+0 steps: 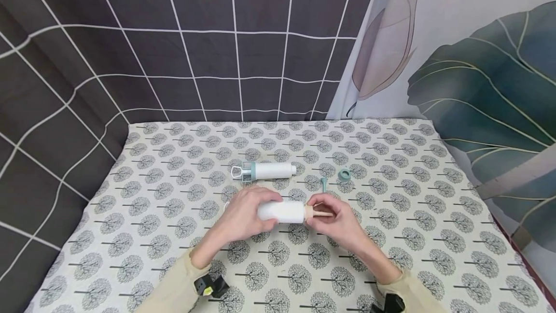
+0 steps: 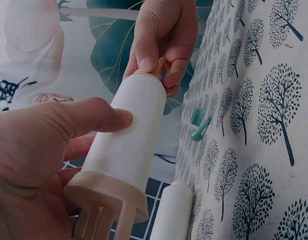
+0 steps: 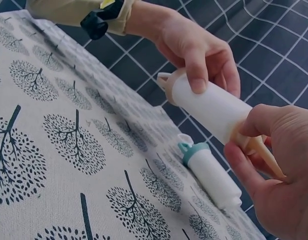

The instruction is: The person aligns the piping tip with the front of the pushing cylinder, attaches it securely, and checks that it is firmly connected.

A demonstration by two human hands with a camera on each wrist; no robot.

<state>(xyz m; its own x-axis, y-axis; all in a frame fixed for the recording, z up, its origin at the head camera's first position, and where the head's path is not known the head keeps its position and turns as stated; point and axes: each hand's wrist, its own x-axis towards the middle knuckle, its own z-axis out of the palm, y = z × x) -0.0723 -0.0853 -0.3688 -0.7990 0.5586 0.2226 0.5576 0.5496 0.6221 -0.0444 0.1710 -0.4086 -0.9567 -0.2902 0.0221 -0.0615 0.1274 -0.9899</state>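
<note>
Smooth white cylinder between both hands: left hand grips its side, right hand pinches the tapered peach nozzle, well in from the cloth's far edge.

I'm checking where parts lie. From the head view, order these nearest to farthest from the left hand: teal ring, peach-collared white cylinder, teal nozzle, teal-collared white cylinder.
From the left hand:
1. Peach-collared white cylinder: in its grip.
2. Teal-collared white cylinder: just beyond the hand.
3. Teal nozzle: to the right.
4. Teal ring: farthest right.
</note>
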